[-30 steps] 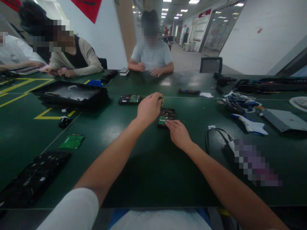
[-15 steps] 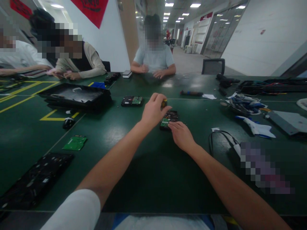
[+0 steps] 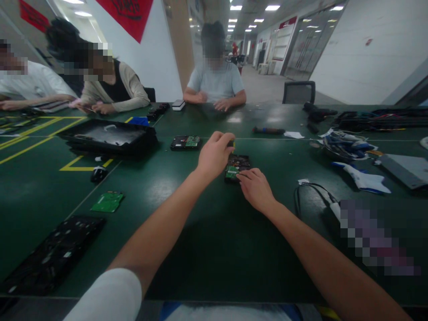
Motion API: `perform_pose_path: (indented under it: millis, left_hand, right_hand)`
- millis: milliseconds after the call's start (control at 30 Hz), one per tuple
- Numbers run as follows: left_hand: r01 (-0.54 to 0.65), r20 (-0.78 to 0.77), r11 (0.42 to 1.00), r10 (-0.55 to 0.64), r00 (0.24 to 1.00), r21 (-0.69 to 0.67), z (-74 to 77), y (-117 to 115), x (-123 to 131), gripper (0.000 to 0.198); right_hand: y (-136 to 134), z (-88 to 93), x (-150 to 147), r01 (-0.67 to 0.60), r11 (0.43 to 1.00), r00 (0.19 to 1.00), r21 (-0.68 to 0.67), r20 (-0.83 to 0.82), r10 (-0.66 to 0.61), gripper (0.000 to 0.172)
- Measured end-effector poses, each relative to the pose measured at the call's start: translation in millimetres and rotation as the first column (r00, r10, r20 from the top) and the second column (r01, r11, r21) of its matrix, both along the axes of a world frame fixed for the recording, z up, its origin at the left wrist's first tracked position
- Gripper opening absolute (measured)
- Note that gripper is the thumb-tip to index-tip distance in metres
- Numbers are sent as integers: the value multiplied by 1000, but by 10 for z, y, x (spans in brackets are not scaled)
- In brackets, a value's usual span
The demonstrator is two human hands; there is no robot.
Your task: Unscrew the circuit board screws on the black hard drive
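Note:
A black hard drive (image 3: 240, 163) with a green circuit board lies on the dark green table (image 3: 214, 232) ahead of me. My left hand (image 3: 214, 154) is closed around a small screwdriver (image 3: 231, 144) with a yellow and black handle, held upright over the drive's left side. My right hand (image 3: 256, 187) rests on the near edge of the drive, fingers together and pressing on it.
A second hard drive (image 3: 185, 142), a black tray (image 3: 107, 136), a loose green board (image 3: 107, 201) and a black keyboard-like panel (image 3: 50, 254) lie to the left. Cables (image 3: 312, 194), blue-white parts (image 3: 344, 145) and tools sit on the right. Three people sit across the table.
My left hand has turned slightly on the screwdriver, staying over the drive. The view shifted a little; my right hand keeps its place on the drive.

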State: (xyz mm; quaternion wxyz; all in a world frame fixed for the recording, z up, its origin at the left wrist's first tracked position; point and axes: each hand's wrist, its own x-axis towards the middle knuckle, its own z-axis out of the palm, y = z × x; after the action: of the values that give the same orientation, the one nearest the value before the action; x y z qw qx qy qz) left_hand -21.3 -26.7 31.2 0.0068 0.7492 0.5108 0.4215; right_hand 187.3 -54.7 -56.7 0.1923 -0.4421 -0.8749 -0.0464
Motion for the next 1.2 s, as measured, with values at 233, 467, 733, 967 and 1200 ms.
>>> perform_pose_path:
  millis: [233,467,733,967,1200]
  left_hand:
    - [65,44,998,-64,997,-16,-16,52,-42,27]
    - [16,91,998,-11,996,-57,-60,46,5,31]
    - [54,70,998,-53,996,-13,-104,59,14,30]
    - [-41,27,997,39,999,63,-62,27,16,27]
    - [-33,-26,999,34,999,34,-32,37,-16,31]
  right_hand:
    - [21,-36,36,-48,999,998,-2,-42,48,38]
    - [-2,-34,27,-28,999,999,-21,-46,27,40]
    - [-11,-13,33,-32,998,998,-56,-55,29,43]
    - [-38,-3,38,-38,999,998,-38,-51,36,43]
    - [-37,0,30,-44,999,998,-23,-56,43,42]
